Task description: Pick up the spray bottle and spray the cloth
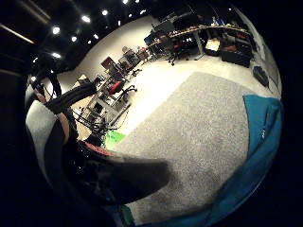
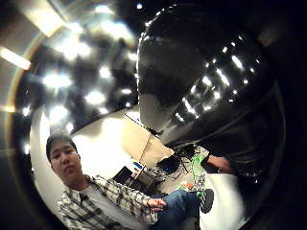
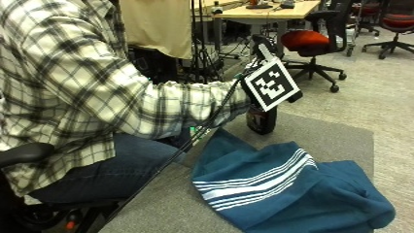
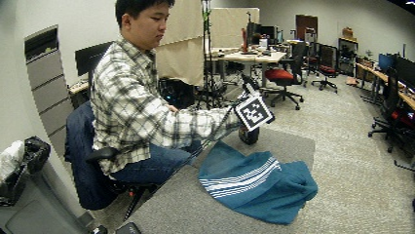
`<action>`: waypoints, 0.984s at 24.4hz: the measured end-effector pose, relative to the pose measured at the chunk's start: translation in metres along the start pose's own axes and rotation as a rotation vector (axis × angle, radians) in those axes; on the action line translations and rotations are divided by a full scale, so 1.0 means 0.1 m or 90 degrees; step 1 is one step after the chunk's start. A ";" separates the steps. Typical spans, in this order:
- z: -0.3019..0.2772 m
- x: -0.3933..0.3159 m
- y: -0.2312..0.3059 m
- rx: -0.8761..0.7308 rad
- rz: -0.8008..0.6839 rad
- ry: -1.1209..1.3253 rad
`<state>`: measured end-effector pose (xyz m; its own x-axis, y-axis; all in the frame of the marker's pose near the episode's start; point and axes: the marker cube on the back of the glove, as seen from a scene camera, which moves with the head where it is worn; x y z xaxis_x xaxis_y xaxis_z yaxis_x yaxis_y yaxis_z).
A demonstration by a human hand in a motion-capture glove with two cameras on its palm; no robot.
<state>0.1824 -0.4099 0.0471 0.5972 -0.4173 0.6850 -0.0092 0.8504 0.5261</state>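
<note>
A dark spray bottle [image 3: 262,121] with a reddish label stands at the far side of the grey table [image 3: 336,141], just beyond the cloth. My gloved right hand [image 1: 128,177] is at the end of the plaid sleeve [image 3: 187,104] and grips the bottle's upper part. A black finger curls across the bottle in the little finger side palm view. The bottle's shiny dark body [image 2: 206,81] fills much of the thumb side palm view. The blue cloth [image 3: 278,184] with white stripes lies bunched on the table in front of the bottle, also seen as cloth [image 1: 262,127].
The person sits at the table's left on a chair [image 4: 84,161]. Behind the table stand a red office chair [image 3: 310,39], a wooden desk [image 3: 265,9] and a tripod stand [image 3: 200,53]. Grey table surface [image 3: 162,208] lies left of the cloth.
</note>
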 end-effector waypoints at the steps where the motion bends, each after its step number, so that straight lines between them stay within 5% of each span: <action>1: 0.00 0.01 0.00 0.002 0.000 0.003; 11: -0.04 0.09 -0.03 0.018 0.013 0.037; 24: -0.30 0.03 0.27 -0.110 0.070 0.138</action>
<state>0.2074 -0.3783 0.0483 0.7580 -0.2573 0.5994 0.0420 0.9362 0.3488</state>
